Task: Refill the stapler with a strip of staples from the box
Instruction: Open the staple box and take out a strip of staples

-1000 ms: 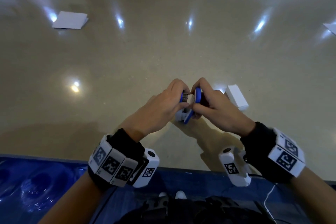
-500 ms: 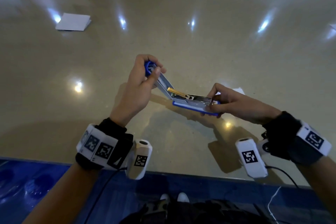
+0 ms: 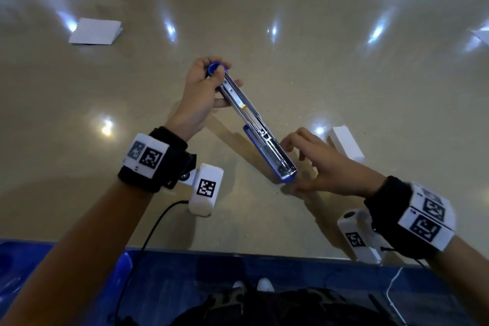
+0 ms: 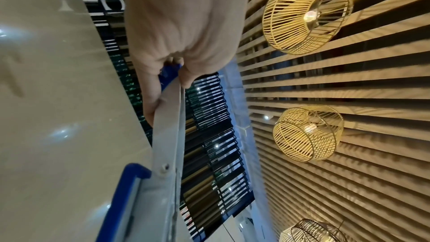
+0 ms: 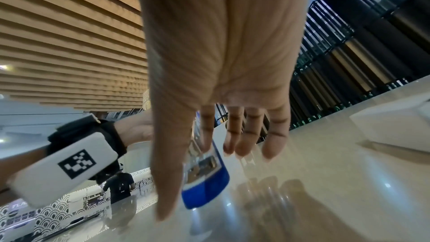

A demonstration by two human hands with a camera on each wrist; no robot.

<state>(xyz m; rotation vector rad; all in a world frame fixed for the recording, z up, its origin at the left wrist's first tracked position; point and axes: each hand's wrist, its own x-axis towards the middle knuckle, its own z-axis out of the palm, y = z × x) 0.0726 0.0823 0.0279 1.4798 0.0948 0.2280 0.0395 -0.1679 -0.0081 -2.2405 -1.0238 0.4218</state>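
Stapler [image 3: 260, 132] lies swung fully open, slanting across the table [image 3: 344, 74] between our hands. Our left hand [image 3: 201, 98] grips the blue tip of the raised lid with curled fingers. Our right hand [image 3: 325, 164] hovers loosely spread beside the base end, holding nothing. We see the box [image 3: 346, 141] just beyond it.

The left hand [image 3: 201, 92] is raised with fingers curled in a grip, while the right hand [image 3: 325, 164] sits lower, fingers spread and relaxed.
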